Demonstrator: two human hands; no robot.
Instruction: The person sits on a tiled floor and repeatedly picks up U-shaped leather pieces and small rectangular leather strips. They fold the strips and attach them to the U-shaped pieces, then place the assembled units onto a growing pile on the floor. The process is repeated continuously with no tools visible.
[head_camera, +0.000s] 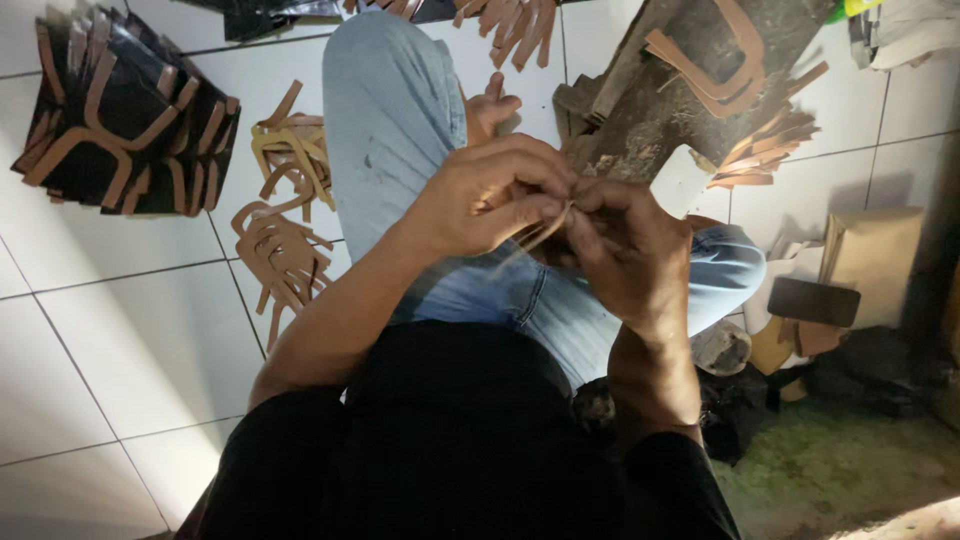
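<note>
Both the left hand and the right hand pinch one thin tan strip, with loose straps at nine o'clock.

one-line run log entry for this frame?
left hand: pinching thin tan strip | right hand: pinching same strip | over lap | tan strap pieces on tiled floor

floor: white tiles, dark grout | right: worn wooden block | light: bright left, dim right
</note>
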